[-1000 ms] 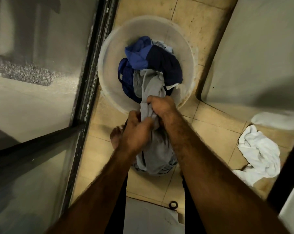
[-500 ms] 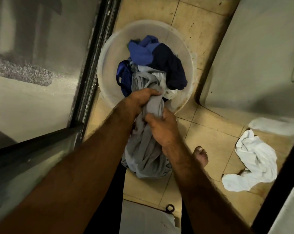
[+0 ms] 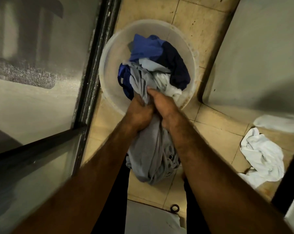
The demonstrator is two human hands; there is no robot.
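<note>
A white plastic tub [image 3: 109, 68] stands on the tiled floor, filled with blue [image 3: 148, 48], dark navy [image 3: 176, 68] and pale clothes. A long grey garment [image 3: 151, 156] runs from the tub over its near rim and hangs down between my arms. My left hand [image 3: 139, 114] and my right hand [image 3: 163, 103] grip this grey garment side by side, fingers curled round the bunched cloth just at the tub's near edge.
A dark metal door frame with frosted glass [image 3: 41, 98] runs along the left. A pale wall or appliance [image 3: 261, 56] stands on the right. A crumpled white cloth [image 3: 262, 156] lies on the floor at the right. A small dark ring [image 3: 175, 208] lies near my feet.
My hands have come together again on the grey garment: the left drew back from the tub, the right moved up beside it. More grey cloth hangs out of the tub.
</note>
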